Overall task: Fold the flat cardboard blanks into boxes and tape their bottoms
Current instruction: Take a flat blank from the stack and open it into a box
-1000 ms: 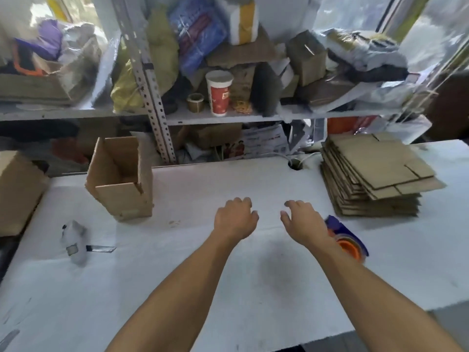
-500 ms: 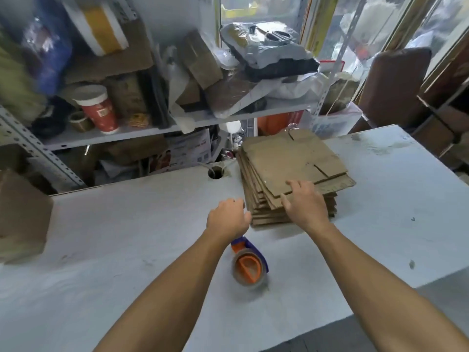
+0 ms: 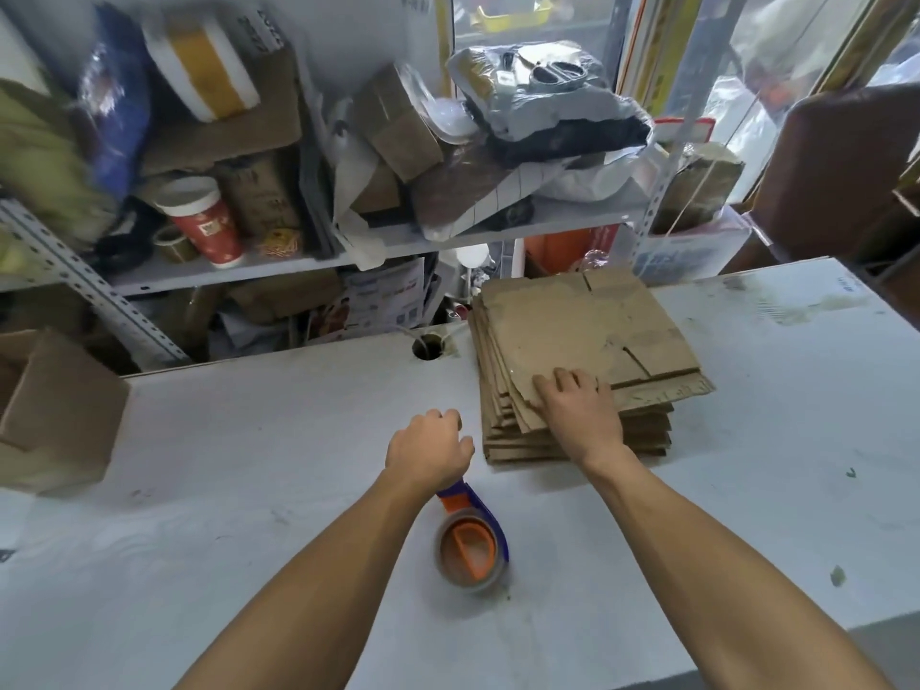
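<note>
Tape dispenser (image 3: 472,545) beneath left forearm; blank stack (image 3: 587,341) rightward.

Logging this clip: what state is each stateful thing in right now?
Stack of blanks: flat, unfolded.
Right hand: resting on the top blank's near corner.
Left hand: loosely curled, holding nothing.
Tape dispenser: lying on the table, untouched.
Folded box: erected, at left.
</note>
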